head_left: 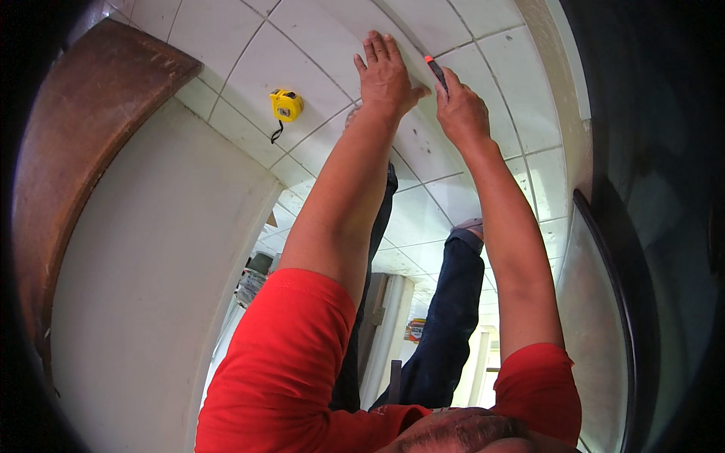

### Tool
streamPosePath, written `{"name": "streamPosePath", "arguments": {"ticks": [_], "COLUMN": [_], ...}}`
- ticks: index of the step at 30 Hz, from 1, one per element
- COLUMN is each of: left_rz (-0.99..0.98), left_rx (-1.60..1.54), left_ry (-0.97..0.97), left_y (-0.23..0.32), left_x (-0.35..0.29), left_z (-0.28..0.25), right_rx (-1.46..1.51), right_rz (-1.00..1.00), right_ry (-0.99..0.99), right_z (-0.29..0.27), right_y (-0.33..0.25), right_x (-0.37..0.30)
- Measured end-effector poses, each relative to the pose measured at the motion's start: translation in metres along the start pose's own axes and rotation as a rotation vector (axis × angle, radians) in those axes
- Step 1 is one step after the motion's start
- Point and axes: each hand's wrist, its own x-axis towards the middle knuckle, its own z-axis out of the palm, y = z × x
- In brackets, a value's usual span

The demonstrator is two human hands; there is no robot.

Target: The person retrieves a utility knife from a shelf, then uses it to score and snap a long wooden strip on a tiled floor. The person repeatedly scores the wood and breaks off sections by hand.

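My left hand (pixel 385 75) lies flat, fingers spread, pressing on a white floor tile (pixel 332 38). Just to its right, my right hand (pixel 462 113) grips a dark pen-like tool with a red tip (pixel 436 72). The tip touches the tile surface near my left thumb. A yellow tape measure (pixel 287 105) with a black strap lies on the tiles, left of my left hand and apart from it. Both arms reach out straight from red short sleeves.
A white wall (pixel 151 287) with a brown wooden piece (pixel 68 151) stands on the left. A dark glass panel with a black frame (pixel 627 272) runs along the right. My legs in dark blue trousers (pixel 445 317) stand on the tiled floor (pixel 521 90).
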Motion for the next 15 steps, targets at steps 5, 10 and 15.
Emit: {"name": "streamPosePath", "arguments": {"ticks": [5, 10, 15], "left_rz": [-0.004, -0.006, 0.002], "left_rx": [0.0, -0.014, -0.024], "left_ry": [-0.008, 0.025, 0.042], "left_y": [-0.001, -0.001, -0.002], "left_x": [0.001, 0.001, 0.001], "left_z": [0.0, 0.002, 0.003], "right_rx": [0.02, 0.045, 0.02], "right_rz": [0.025, -0.069, -0.058], "right_ry": [0.012, 0.065, 0.077], "right_z": [-0.002, 0.005, 0.005], "right_y": [-0.008, -0.012, -0.019], "right_x": [-0.002, 0.017, 0.023]}}
